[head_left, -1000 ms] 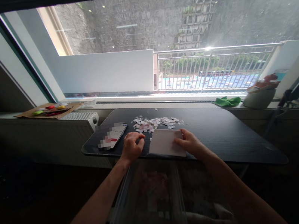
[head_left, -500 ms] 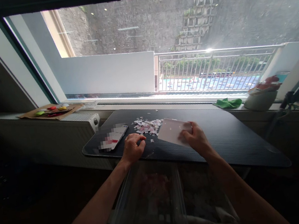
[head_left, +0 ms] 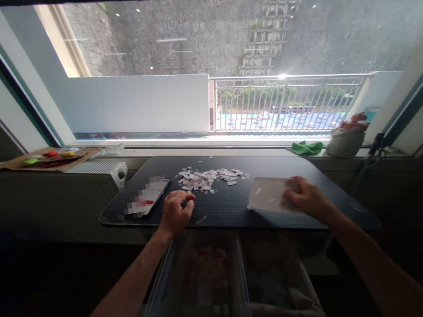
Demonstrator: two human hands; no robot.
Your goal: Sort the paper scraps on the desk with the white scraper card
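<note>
Just left of the left fingers: phone | left hand half-curled, nothing visibly held | beyond its fingertips: paper scraps loosely heaped, bulk apparently left to do | rightward: white card, few bits at its corner | right hand pinching card's right edge

A phone, partly blurred out, is lying near the left end of the dark counter. Farther left, a sheet of brown paper is carrying green, red and yellow items beside a white radiator. At right, a green cloth is lying just beside a pale container. Outside, a metal railing is adjoining a white panel, with a rough grey wall rising behind.
</note>
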